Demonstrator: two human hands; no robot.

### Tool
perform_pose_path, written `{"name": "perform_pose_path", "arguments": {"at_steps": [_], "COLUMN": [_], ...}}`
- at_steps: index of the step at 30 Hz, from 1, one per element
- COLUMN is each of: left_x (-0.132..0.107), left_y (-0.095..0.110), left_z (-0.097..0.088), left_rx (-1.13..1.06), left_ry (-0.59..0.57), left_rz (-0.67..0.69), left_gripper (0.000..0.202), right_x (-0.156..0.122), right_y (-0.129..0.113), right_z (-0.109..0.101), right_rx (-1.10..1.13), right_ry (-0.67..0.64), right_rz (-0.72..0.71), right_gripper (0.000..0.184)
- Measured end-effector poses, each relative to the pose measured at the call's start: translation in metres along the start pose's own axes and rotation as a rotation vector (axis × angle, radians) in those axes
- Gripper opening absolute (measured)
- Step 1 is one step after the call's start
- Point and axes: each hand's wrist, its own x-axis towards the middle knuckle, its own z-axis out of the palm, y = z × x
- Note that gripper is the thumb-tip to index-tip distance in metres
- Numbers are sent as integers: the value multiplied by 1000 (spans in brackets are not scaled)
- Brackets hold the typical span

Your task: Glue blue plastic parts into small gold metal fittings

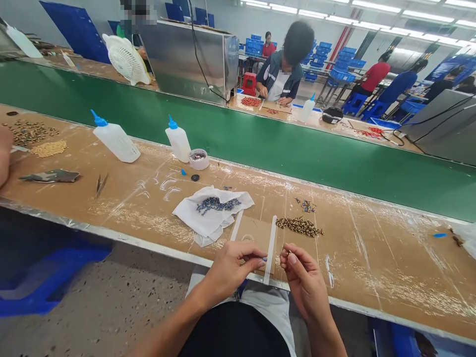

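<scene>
My left hand [238,263] is closed in a pinch over the taped brown board [256,229] at the table's front edge. A small bluish piece shows at its fingertips; its kind is too small to tell. Just to the right, my right hand [303,275] pinches a tiny brass-coloured part, mostly hidden by thumb and finger. The two hands are apart. Beyond my right hand lies a pile of small brass-coloured parts [299,226], with a few blue-and-brass pieces [308,206] behind it. A white cloth [197,223] holds many small dark-blue pieces [217,204] to the left.
Two white bottles with blue nozzles [117,143] and a round tub [199,159] stand along the back. Tweezers [101,185] and a camouflage cloth [52,175] lie left, near a neighbour's arm [4,153]. A green conveyor belt [245,131] runs behind; a co-worker [282,74] sits across it.
</scene>
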Motion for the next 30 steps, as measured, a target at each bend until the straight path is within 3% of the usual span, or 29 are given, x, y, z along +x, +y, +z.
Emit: {"name": "perform_pose_path", "arguments": {"at_steps": [12, 19, 25, 30], "left_x": [1, -1, -2, -5], "left_y": [-3, -9, -3, -1], "left_z": [15, 17, 19, 19], "left_rx": [-282, -213, -490, -503], "left_ry": [59, 69, 11, 58], "left_rz": [-13, 1, 2, 29], "left_gripper": [18, 18, 16, 15], "right_x": [-6, -9, -11, -8], "right_y": [-4, -13, -12, -10], "right_z": [-3, 5, 6, 9], "right_rx": [-90, -164, -201, -200], "right_ry": [-33, -62, -76, -79], "right_rz": [158, 72, 42, 82], "right_gripper": [23, 14, 18, 20]}}
